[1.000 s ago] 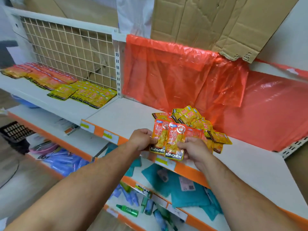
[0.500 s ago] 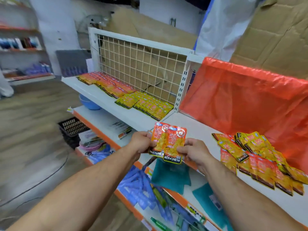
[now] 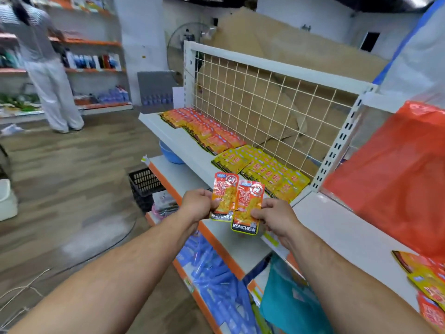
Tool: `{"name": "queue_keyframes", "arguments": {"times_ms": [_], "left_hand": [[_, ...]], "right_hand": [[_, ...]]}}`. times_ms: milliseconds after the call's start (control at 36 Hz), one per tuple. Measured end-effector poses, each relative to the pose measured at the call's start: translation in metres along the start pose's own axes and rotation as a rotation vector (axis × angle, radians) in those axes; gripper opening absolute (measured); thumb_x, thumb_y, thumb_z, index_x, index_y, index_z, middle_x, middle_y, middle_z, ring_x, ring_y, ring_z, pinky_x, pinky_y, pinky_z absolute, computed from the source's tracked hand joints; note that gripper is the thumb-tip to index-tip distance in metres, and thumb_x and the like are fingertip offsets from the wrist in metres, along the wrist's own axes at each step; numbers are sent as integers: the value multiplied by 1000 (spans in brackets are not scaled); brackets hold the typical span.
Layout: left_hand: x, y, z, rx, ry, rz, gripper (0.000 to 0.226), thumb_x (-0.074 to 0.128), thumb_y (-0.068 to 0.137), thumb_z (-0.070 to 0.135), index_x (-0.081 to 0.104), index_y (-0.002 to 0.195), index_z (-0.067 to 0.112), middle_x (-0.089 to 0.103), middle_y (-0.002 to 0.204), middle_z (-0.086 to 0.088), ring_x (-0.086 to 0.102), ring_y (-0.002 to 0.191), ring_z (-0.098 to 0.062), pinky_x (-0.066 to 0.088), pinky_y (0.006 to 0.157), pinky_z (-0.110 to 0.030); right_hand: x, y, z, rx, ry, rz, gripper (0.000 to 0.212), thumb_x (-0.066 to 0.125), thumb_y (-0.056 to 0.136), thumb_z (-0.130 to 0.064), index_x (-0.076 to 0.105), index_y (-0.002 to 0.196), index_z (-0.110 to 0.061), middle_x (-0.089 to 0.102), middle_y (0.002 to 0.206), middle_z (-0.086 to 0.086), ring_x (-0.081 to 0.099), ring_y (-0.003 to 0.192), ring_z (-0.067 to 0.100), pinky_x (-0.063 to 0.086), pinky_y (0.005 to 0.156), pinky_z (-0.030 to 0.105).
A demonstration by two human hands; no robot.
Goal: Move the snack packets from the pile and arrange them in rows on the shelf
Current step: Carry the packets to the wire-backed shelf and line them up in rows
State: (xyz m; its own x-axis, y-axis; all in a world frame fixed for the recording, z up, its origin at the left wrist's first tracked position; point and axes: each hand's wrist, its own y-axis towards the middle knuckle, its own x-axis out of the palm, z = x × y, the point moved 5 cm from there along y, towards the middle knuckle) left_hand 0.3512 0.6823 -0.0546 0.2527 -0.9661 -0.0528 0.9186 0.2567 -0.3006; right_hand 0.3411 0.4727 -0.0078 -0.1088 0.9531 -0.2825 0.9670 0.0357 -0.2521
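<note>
The left hand [image 3: 197,203] pinches one orange snack packet [image 3: 224,196] and the right hand [image 3: 274,216] pinches another [image 3: 248,206], both held upright before the shelf [image 3: 183,143], where orange rows [image 3: 207,131] and yellow rows [image 3: 262,169] lie. The pile [image 3: 426,285] sits far right.

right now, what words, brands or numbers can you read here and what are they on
"KONCHEW": bottom band of the front packet, pinched by the right hand.
"KONCHEW": bottom band of the rear packet in the left hand, its end partly covered.
Packets' other print, the shelved rows, shelf-edge labels: too blurred or small to read.
</note>
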Motion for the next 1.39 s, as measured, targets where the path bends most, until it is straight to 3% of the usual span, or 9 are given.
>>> {"name": "queue_keyframes", "arguments": {"times_ms": [139,278,472,583,722,861,1028,1222,1389], "left_hand": [[-26,52,20,9,39,91,6,71,81,-5,69,80,0,70,83,-26,59,72,-27,46,67,-39],[-49,97,48,12,26,154,9,72,81,-4,67,78,3,66,78,-19,56,70,-25,45,64,-36],[-81,149,60,2,-17,188,16,67,82,-8,65,75,5,66,76,-20,59,75,-30,42,60,-33],[-106,181,67,7,-27,208,18,68,81,-10,64,73,5,66,72,-18,59,73,-30,45,69,-39],[-137,228,82,34,-6,205,25,70,83,-7,59,70,11,59,61,-7,50,51,-18,38,43,-21],[-171,286,97,39,3,160,23,74,80,-6,61,70,10,65,66,-11,57,66,-24,46,63,-37],[-205,350,115,57,105,61,16,75,81,-2,64,76,8,69,77,-14,62,67,-24,51,63,-34],[-231,408,129,95,222,14,20,78,77,0,65,68,12,66,66,-7,60,64,-21,49,65,-33],[-229,457,149,141,371,-17,23,80,79,10,62,67,18,61,68,2,57,67,-19,51,70,-34]], "right_hand": [[24,61,-27,-49,-13,-60,36,69,85,7,52,62,-14,53,38,-13,48,36,-2,33,35,11],[48,120,-52,-74,-23,-120,37,73,82,5,47,62,-13,51,51,-5,46,38,3,33,37,16],[88,185,-79,-131,-52,-176,42,71,82,6,49,56,-18,52,42,-13,45,39,-2,32,40,13],[116,218,-90,-124,-59,-194,43,72,82,5,45,57,-17,49,42,-13,44,38,1,32,39,15],[155,258,-107,-126,-89,-187,48,76,79,-2,38,57,-22,37,54,-1,31,49,14,23,46,26],[192,298,-127,-120,-96,-124,50,77,79,-4,37,57,-22,36,61,8,30,52,16,22,46,25],[232,335,-145,-84,-78,-30,44,76,81,-2,40,62,-18,42,63,11,36,54,18,27,48,27],[265,372,-158,-33,-66,14,44,76,81,-2,39,61,-18,45,69,16,39,65,23,26,49,28],[270,411,-172,-8,-63,78,42,75,84,-6,41,63,-18,42,64,10,32,46,15,24,42,21]]}}
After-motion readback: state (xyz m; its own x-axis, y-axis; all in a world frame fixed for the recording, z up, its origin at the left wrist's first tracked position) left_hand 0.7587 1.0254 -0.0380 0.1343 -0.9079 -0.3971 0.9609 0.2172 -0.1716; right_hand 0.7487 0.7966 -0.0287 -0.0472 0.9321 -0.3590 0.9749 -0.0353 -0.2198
